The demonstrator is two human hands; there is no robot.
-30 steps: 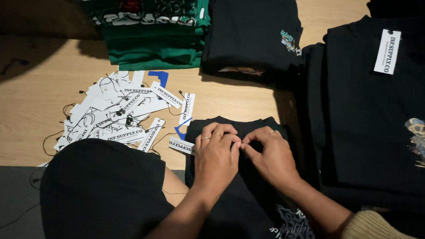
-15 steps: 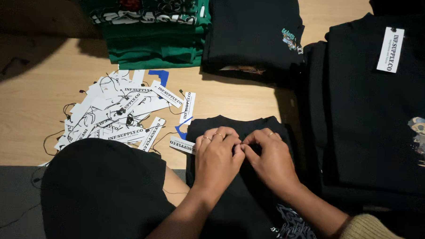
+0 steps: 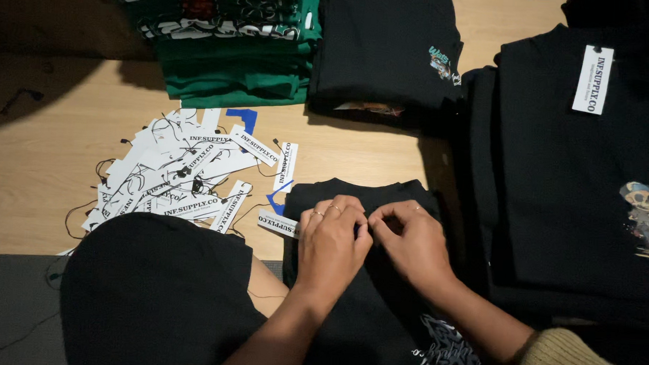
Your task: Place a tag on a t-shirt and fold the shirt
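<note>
left hand (image 3: 333, 240) – right hand (image 3: 409, 239) | fingertips meeting, pinching black shirt (image 3: 363, 306)

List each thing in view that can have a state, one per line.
Left hand: fingers pinched together on the black shirt's collar.
Right hand: fingers pinched, meeting the left.
Black shirt: folded, under both hands.
White hang tags: loose, scattered pile on the wooden table.
Green shirts: folded, stacked.
Black shirt stack: folded, top one tagged.
</note>
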